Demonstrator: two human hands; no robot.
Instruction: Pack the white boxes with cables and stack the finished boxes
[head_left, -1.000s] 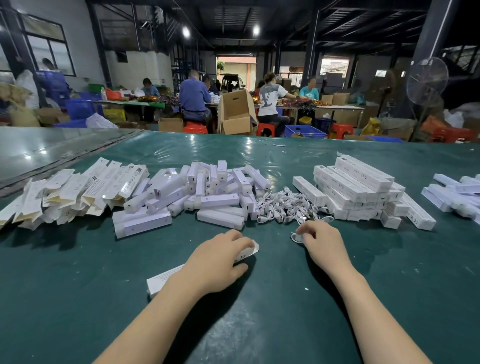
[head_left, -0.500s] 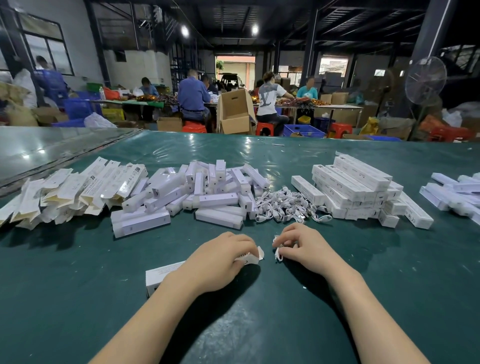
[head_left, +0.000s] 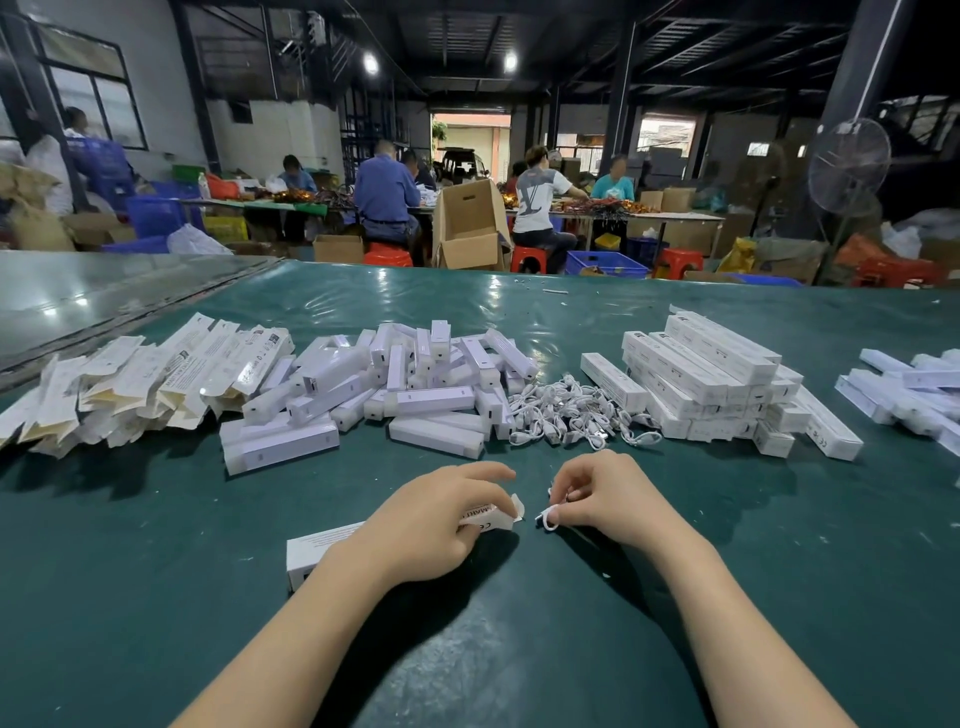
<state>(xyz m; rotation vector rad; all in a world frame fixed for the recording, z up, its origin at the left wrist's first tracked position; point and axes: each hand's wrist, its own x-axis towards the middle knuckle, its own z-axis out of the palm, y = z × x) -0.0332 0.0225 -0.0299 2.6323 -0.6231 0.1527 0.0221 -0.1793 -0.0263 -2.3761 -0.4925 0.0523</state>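
Centrally, the left hand (head_left: 431, 525) gripped a white box (head_left: 332, 545) on the green counter (head_left: 156, 597); the right hand (head_left: 602, 493) pinched a cable (head_left: 549, 521).

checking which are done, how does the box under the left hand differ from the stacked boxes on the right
The held box lies alone near the front edge; the stacked boxes are piled in layers. The held box's end flap stands open, gripped by the left hand; the stacked boxes' ends look closed, untouched. Both are long, white and printed.

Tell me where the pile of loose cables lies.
In the head view, the cable pile lies just right of centre, between the jumbled white items and the stacked boxes.
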